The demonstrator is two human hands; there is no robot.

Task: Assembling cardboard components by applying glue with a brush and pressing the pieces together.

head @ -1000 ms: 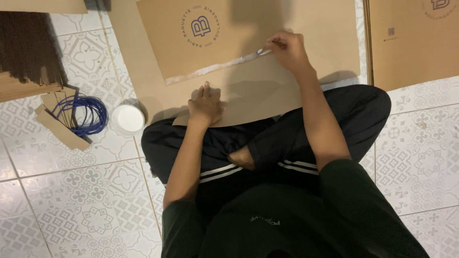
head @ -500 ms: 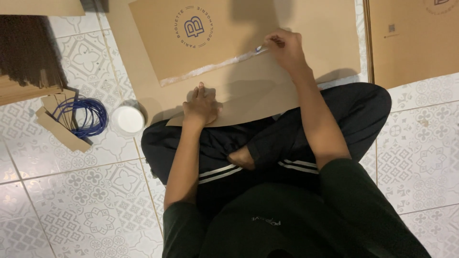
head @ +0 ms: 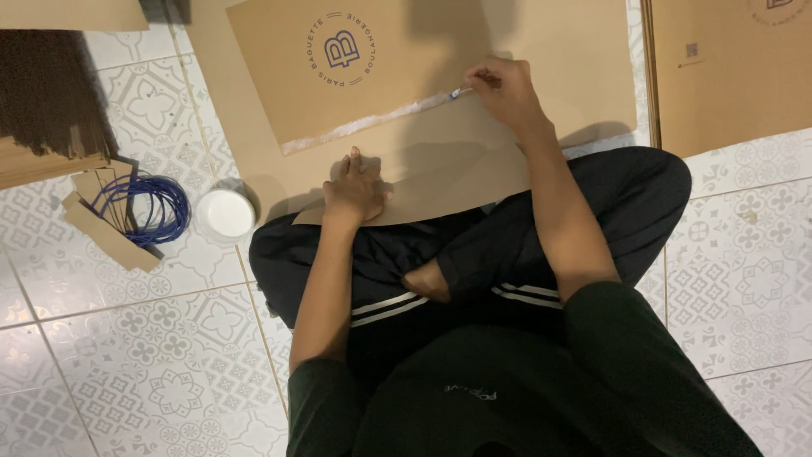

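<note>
— Brush [head: 461,91] sits at twelve o'clock, pinched in the right hand [head: 507,89], tip on the white glue strip [head: 372,123] of the brown paper sheet [head: 423,76]. Since a second ago?
— Hardly shifted; the sheet has slid slightly left. Left hand [head: 355,190] lies flat, grasping nothing, pressing the sheet's near flap.
— Counts?
— Two hands, one brush, one round white tub [head: 225,214] at nine o'clock, contents unclear, beside one blue cord coil [head: 148,207] on the floor [head: 127,355].
</note>
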